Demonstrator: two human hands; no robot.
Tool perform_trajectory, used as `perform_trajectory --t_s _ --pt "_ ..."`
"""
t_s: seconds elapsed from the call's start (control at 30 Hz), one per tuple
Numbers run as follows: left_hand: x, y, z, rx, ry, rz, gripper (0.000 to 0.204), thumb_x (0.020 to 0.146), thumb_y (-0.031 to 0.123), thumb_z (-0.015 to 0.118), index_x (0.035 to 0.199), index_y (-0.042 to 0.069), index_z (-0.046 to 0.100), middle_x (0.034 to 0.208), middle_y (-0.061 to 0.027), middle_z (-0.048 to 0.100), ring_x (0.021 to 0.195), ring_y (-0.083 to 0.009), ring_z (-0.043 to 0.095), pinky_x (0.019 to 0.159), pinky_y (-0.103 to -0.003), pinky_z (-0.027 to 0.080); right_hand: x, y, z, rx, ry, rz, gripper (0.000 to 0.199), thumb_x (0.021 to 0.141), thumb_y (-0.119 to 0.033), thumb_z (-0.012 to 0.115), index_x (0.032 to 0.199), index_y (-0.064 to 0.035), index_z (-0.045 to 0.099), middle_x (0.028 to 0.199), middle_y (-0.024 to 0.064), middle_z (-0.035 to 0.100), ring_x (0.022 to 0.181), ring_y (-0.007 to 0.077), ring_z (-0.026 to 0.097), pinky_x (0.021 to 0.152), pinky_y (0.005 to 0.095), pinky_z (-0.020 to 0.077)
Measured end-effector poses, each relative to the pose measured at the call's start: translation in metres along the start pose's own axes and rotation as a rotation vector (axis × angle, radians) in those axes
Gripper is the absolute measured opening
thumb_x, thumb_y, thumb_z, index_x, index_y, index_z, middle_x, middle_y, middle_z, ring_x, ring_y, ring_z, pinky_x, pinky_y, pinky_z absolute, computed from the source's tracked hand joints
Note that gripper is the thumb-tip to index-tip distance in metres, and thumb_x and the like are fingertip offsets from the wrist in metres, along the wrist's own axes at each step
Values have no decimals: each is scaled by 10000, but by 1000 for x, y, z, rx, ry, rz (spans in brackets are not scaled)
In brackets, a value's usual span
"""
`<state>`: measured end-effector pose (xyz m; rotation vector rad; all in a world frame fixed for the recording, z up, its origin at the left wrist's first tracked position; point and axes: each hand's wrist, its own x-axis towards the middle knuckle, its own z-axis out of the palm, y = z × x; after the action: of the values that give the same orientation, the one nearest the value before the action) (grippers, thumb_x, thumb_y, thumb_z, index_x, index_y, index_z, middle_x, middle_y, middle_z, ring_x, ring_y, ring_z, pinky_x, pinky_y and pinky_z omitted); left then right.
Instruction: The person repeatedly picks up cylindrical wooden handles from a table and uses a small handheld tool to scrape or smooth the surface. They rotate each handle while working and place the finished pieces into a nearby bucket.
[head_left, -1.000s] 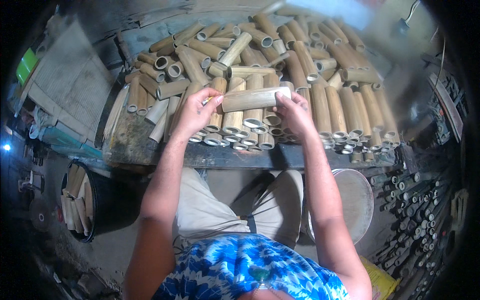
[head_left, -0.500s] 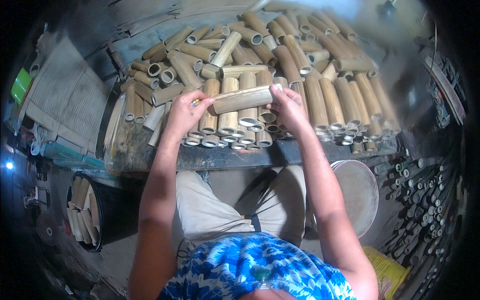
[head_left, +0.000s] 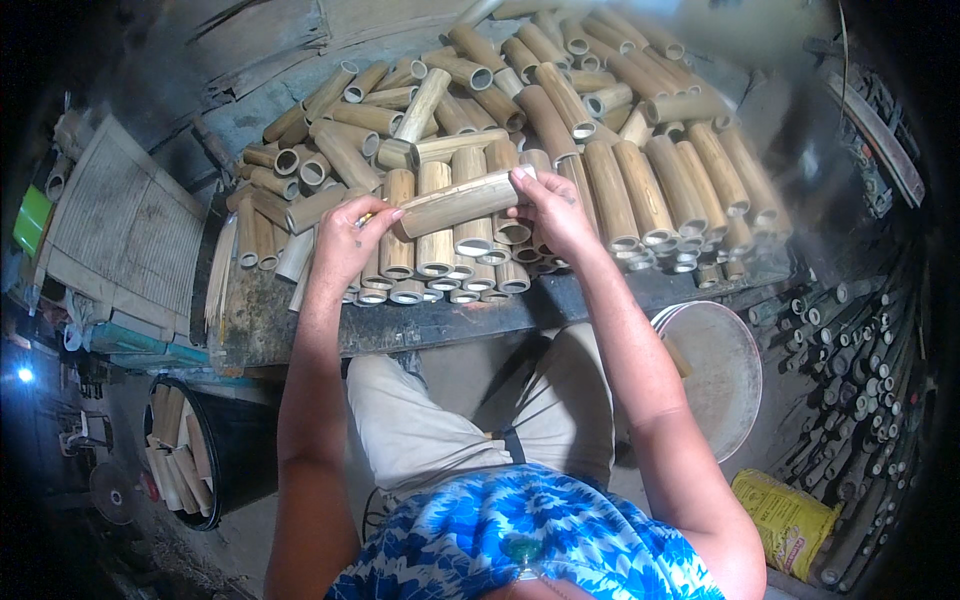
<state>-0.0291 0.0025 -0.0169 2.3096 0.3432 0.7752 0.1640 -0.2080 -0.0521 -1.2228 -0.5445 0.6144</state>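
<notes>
Between my two hands a bamboo tube (head_left: 460,206) is held slightly tilted, its right end higher, above the front of a pile of bamboo tubes (head_left: 645,195). My left hand (head_left: 345,238) pinches its left end between thumb and fingers. Something small and yellowish shows at those fingers, too small to name. My right hand (head_left: 560,215) grips the right end, thumb on top and fingers behind. A pale, rough strip runs along the tube's upper edge. Behind it, more tubes stand leaning in rows, their open ends toward me.
The pile lies on a dark wooden table (head_left: 450,330). A black bin (head_left: 245,450) with bamboo pieces stands at lower left, a round white bucket (head_left: 715,385) at right. Long bamboo poles (head_left: 850,390) and a yellow sack (head_left: 785,520) are on the far right. A slatted panel (head_left: 125,235) leans at left.
The view has shifted a little, so the table and pile sit differently in the picture. Both hands keep hold of the bamboo tube, which stays nearly as it was.
</notes>
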Motion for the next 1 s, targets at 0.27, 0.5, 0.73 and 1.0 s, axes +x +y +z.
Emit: perform_trajectory --t_s 0.27,0.5,0.73,1.0 --pt "0 -5 0 46 1 57 187 820 175 723 896 7 697 810 -137 682 765 -233 663 678 -329 495 4 4 0 -12 25 -11 343 937 -322 609 1044 3 647 948 72 677 790 139 631 724 272 519" --pt "-3 -13 0 43 36 128 201 819 149 706 938 -12 685 885 -154 681 797 -254 661 689 -329 502 -5 -6 7 -41 65 35 310 933 -349 604 1006 -50 641 894 32 652 705 110 594 672 246 484" --pt "-3 -13 1 29 56 145 191 821 151 703 920 -12 690 865 -162 682 823 -300 664 734 -367 509 -2 -4 4 -6 68 59 298 922 -360 625 982 -69 648 892 23 661 708 105 609 689 245 507" --pt "-2 -12 -2 27 16 116 193 826 144 702 950 -4 698 901 -179 688 847 -304 675 774 -356 515 -3 -6 5 -22 65 44 276 936 -319 618 999 -51 642 911 36 652 787 112 609 718 249 507"
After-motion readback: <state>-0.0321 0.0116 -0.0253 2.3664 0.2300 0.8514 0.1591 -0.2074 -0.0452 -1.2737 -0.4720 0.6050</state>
